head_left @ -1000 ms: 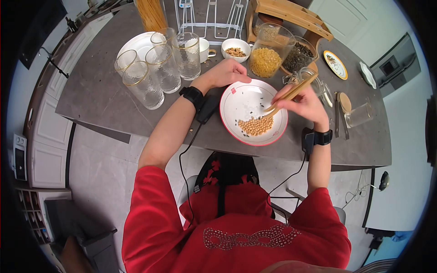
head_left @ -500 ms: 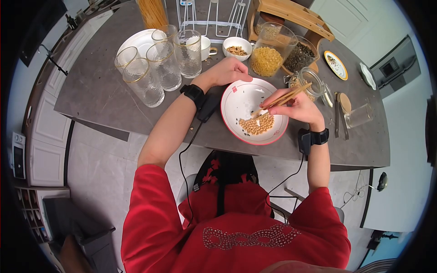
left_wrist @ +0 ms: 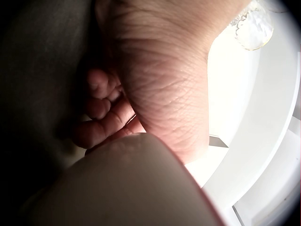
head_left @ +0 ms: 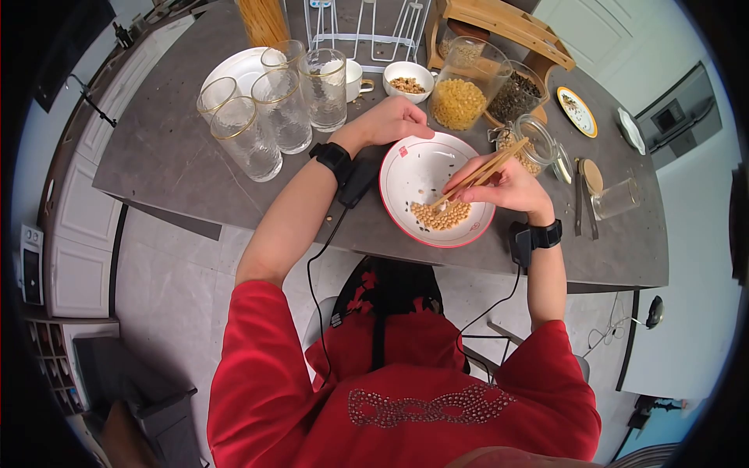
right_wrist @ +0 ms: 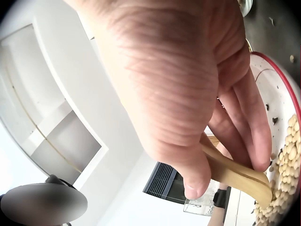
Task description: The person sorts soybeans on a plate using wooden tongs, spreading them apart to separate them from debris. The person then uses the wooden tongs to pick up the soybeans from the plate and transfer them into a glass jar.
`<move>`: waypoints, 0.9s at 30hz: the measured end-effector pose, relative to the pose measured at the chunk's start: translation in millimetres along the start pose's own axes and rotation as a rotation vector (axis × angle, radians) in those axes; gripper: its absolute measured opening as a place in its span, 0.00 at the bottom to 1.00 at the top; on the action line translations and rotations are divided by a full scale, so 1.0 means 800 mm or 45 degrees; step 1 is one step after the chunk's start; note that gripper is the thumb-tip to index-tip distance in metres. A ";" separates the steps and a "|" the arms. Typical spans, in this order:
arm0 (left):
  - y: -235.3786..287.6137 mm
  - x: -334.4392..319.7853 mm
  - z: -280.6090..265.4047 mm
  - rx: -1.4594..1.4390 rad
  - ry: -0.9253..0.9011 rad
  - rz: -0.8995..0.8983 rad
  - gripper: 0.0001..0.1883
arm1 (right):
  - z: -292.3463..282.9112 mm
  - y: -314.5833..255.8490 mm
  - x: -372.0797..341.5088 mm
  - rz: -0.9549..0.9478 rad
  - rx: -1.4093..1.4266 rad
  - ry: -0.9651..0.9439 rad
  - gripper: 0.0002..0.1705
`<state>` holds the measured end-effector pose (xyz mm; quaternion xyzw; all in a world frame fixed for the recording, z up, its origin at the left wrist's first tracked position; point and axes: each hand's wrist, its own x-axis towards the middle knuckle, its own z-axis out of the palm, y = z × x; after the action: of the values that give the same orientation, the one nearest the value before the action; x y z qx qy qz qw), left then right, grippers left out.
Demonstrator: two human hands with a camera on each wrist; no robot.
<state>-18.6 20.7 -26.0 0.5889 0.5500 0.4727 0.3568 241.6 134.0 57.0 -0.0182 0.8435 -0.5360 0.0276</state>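
Observation:
A white bowl [head_left: 402, 175] with a red rim stands near the table's front edge, holding a heap of soybeans [head_left: 445, 220] and scattered small dark seeds. My left hand [head_left: 388, 123] grips the bowl's far left rim. In the left wrist view its curled fingers [left_wrist: 106, 120] lie against the outside of the bowl wall; the thumb is hidden. Wooden tongs [head_left: 493, 164] slant down from my right hand [head_left: 512, 187], pinched between thumb and fingers. Their tips are down in the soybeans, as the right wrist view also shows, with the curved end [right_wrist: 256, 188] at the heap.
Several gold-rimmed glasses [head_left: 277, 117] stand left of the bowl. Beyond it are a small bowl of nuts [head_left: 408, 84], a container of yellow pasta [head_left: 459, 104] and a jar of dark seeds [head_left: 515, 97]. An open clip jar [head_left: 527, 148] and an overturned glass [head_left: 616, 199] sit rightward.
The tongs have spread and swung leftward, and their tips have come down into the soybeans. My right hand moved slightly with them; the left hand has stayed at the rim.

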 end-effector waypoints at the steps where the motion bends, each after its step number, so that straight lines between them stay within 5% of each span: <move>1: 0.002 0.001 0.000 -0.034 0.002 0.011 0.14 | -0.001 -0.001 0.000 0.001 0.029 -0.013 0.12; 27: 0.008 0.000 -0.001 0.012 0.015 0.023 0.16 | 0.012 0.007 0.014 0.106 0.135 0.027 0.09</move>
<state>-17.5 19.9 -20.0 0.5926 0.5490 0.4768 0.3466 231.1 127.3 47.5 0.0240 0.8142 -0.5786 0.0417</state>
